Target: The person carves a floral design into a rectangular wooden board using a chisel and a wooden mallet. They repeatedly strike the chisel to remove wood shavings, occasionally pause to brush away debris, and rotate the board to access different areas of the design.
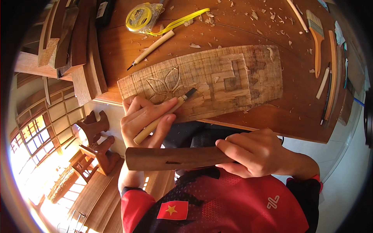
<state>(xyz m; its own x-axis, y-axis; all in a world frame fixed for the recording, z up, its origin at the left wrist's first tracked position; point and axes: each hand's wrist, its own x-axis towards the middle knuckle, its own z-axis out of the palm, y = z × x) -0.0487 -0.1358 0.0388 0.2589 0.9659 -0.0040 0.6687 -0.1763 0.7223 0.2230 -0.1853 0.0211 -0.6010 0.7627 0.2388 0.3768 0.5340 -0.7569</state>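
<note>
Everything is placed from the carved plank [217, 79], a long pale board lying across the front of the brown counter [295, 108], with a flower outline cut into its left end and stepped square shapes in its middle.

Left of the plank, a stack of curved wood pieces [74, 39] leans off the counter's edge. At the plank's lower left corner the left hand [145, 120] rests with its fingers wrapped around a chisel [165, 114]; the pale handle runs up to the right, and the dark blade tip touches the plank just right of the flower. Above the plank's left half lie a second chisel [152, 47] and a yellow tape measure [142, 16], its tape trailing right. Wood chips [233, 17] are scattered above the plank.

Below the plank, off the counter, the right hand [258, 153] has its fingers closed on the right end of a dark wooden mallet [175, 158], held level, its left end just under the left hand.

Right of the plank lie a paintbrush [316, 37] and several slim tools [328, 87].
</note>
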